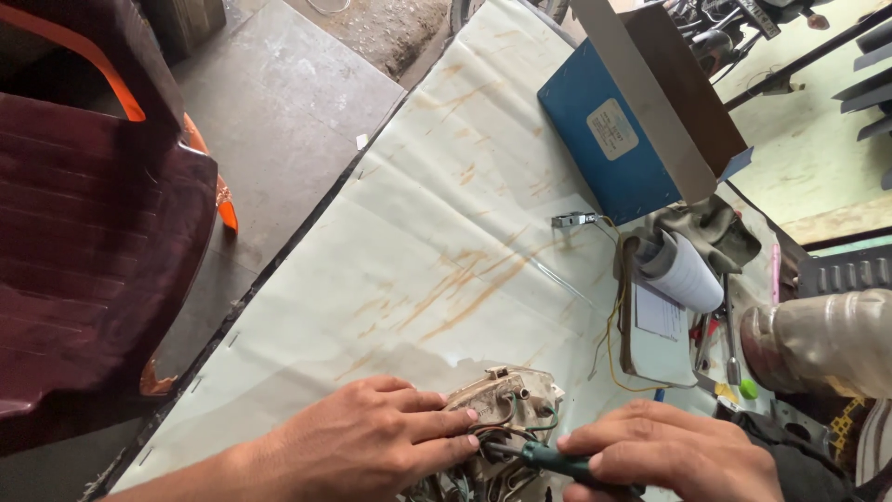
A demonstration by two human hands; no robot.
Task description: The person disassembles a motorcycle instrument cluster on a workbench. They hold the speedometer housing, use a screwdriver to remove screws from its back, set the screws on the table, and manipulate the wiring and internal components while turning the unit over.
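Note:
My left hand (376,437) lies flat on a dirty beige electrical part (506,395) with several green, black and white wires, pressing it down at the near edge of the table (437,214). My right hand (669,451) grips a green-handled screwdriver (548,457), its tip pointing left into the wires of the part. The lower half of the part is hidden by my hands and the frame edge.
A blue metal box (604,139) stands at the far right of the table. Beside it lie a rolled paper (688,274), a notepad (655,325), a small metal clip (571,220) with yellow wire, and a clear plastic bottle (827,339). Stacked maroon plastic chairs (88,214) stand left.

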